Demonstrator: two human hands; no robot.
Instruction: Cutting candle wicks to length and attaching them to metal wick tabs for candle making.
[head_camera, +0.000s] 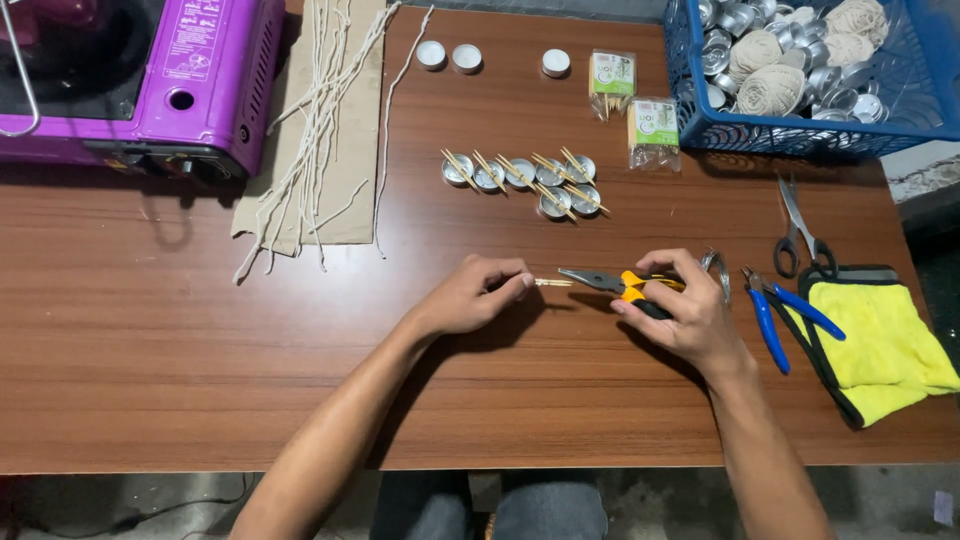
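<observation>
While L hand (470, 295) pins toothpick (552, 283), R hand (685, 310) grips pliers (610, 283).

Worktop (150, 330): glossy wood-grain laminate. Pliers (612, 284): matt metal nose, smooth yellow plastic grips. Beside them, toothpick (553, 283): pale wood.

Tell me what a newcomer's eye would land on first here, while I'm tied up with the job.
Centre stage, the right hand grips yellow-handled pliers pointed at a small wooden stick pinched by the left hand. Behind them sits a cluster of small metal cups with sticks laid across. The purple stove at far left and the blue basket at far right frame the table.
</observation>
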